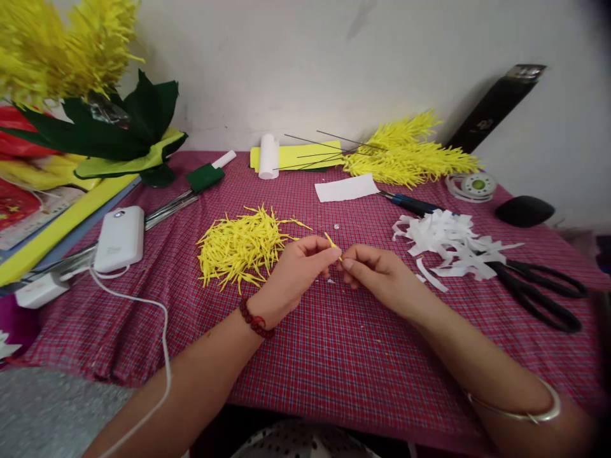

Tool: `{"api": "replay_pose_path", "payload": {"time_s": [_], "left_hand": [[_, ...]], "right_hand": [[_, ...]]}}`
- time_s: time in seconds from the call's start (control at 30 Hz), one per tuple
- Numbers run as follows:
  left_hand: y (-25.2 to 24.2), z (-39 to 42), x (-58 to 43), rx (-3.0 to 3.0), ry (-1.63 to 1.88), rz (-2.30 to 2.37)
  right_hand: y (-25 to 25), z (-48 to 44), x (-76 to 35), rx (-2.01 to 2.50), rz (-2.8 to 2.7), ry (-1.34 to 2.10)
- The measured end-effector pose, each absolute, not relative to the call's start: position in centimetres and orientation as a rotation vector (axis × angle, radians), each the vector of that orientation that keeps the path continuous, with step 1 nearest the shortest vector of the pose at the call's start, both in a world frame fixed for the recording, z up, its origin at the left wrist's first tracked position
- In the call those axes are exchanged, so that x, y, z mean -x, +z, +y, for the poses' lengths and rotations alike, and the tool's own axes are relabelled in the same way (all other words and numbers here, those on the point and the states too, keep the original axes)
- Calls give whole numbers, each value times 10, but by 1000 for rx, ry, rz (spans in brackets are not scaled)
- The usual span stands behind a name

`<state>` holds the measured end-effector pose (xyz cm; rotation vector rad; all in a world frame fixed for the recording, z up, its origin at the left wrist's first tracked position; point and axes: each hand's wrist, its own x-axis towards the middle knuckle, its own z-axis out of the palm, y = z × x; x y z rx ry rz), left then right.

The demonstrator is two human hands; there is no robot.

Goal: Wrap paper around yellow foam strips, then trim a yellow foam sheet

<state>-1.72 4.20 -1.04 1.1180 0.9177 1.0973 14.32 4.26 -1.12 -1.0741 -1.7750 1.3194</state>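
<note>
A thin twisted yellow strip (pixel 330 240) stands at a slant between two bare hands, its upper tip poking free above the fingertips. The left hand (pixel 305 264) pinches it between thumb and forefinger; the right hand (pixel 382 277) meets its lower end with a narrow pinch, fingers curled. The hands almost touch.

Just left of the left hand, close to its knuckles, lies a loose pile of yellow strips (pixel 241 248), leaving little room on that side. Directly beyond the hands is a white paper piece (pixel 347 188), and behind it, near the wall (pixel 286 63), a white roll (pixel 269 156) and yellow spiky stems (pixel 405 159) fill the back edge.

To the right of the right hand, past a strip of plaid cloth (pixel 334 356), sit curled white strips (pixel 443 238) and black-handled scissors (pixel 539 286), handles toward the right edge. A rounded black object (pixel 525 211), perhaps a sponge, lies farther out.

Well left of the left hand, a white device (pixel 119 238) trails a cable (pixel 165 343) across the left forearm. The widest stretch of visible cloth runs from below the hands toward the near edge.
</note>
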Motion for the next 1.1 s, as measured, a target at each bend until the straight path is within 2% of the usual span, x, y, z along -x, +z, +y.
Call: {"api": "replay_pose_path", "payload": {"time_s": [0.37, 0.53, 0.6, 0.83, 1.1], "left_hand": [[-10, 40, 16, -1112, 1112, 849], [-6, 39, 17, -1312, 1083, 1013], [-6, 39, 18, -1458, 1039, 1123], [-13, 39, 18, -1811, 943, 1292], [-11, 39, 17, -1642, 1088, 1186]], "right_hand": [[-13, 41, -142, 1053, -1844, 1314], [-6, 40, -146, 1178, -1943, 886], [-3, 41, -149, 1193, -1937, 812], [-7, 43, -150, 1215, -2065, 788], [-5, 43, -149, 1244, -1932, 884]]}}
